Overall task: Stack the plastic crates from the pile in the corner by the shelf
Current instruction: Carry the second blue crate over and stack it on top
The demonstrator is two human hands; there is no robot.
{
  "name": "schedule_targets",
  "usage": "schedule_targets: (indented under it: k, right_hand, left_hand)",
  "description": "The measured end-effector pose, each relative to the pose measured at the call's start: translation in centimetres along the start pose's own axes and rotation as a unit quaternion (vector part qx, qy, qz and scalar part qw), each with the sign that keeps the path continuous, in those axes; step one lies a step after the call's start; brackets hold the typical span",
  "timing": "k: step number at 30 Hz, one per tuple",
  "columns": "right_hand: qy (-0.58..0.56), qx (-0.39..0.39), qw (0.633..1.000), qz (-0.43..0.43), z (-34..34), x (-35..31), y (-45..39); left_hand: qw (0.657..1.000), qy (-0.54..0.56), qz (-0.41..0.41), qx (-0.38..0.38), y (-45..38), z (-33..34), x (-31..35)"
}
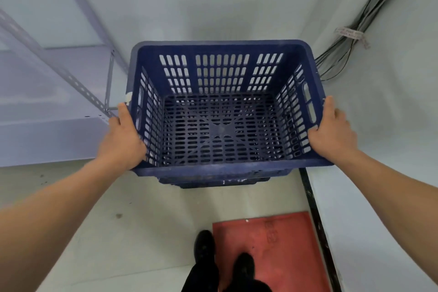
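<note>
Blue slotted crate [222, 111], open side up, empty, in the corner where two pale walls meet, with the shelf just to its left. Nested on top of more blue crates [214, 181], whose rims peek out in steps under its near edge; how many, cannot tell. Perforated walls and floor, a cross-shaped rib at the middle of the floor, a long handle slot in each short side. A scrap of white on the left rim near the corner.

Left hand [124, 136] clamped over the left rim near the front corner, thumb along the outer wall, fingers curled inside against the slots. Right hand [331, 129] closed on the right rim the same way, palm against the outer wall, fingertips hooked over the edge. Both forearms bare, reaching forward.

Grey metal shelf [47, 133] to the left, with a punched upright post and a flat board beside the crate. Bundle of black cables [350, 33] running down the right wall, tied with a pale label, ending behind the crate's far right corner.

Pale floor below. Red mat [279, 249] flat against the right wall's dark skirting. Two black shoes [222, 258] at the bottom, the right one on the mat's edge.
</note>
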State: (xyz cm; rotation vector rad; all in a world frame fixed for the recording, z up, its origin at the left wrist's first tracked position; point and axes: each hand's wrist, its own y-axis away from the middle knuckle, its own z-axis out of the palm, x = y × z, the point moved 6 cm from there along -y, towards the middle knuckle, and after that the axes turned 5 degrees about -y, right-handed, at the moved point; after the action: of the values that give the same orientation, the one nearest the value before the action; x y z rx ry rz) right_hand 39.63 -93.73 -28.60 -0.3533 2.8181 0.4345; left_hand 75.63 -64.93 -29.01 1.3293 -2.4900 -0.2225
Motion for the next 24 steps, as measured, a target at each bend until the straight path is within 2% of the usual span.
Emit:
schedule_targets:
  k: [3,7,10,14,19,24]
  right_hand:
    - [0.039,-0.002,0.999,0.005,0.2,-0.8,2.1]
    - [0.016,-0.005,1.0,-0.02,1.0,-1.4,5.4]
    - [-0.02,-0.036,0.998,-0.038,0.4,-1.2,7.9]
    - [-0.056,-0.061,0.995,-0.063,-1.1,-0.4,10.9]
    - [-0.083,-0.056,0.992,-0.074,-2.8,1.3,13.9]
    - [-0.117,-0.051,0.989,-0.069,-3.7,2.5,17.4]
  left_hand:
    - [0.999,-0.026,0.017,-0.02,-0.1,-0.4,0.0]
    - [0.994,-0.095,0.056,0.009,2.3,-1.0,2.8]
    - [0.99,-0.117,0.068,-0.039,6.1,-0.6,5.7]
    - [0.977,-0.133,0.089,-0.143,11.4,1.3,7.5]
    - [0.983,-0.123,0.12,-0.068,15.7,0.1,8.7]
    - [0.98,-0.102,0.165,-0.051,18.2,-0.7,10.6]
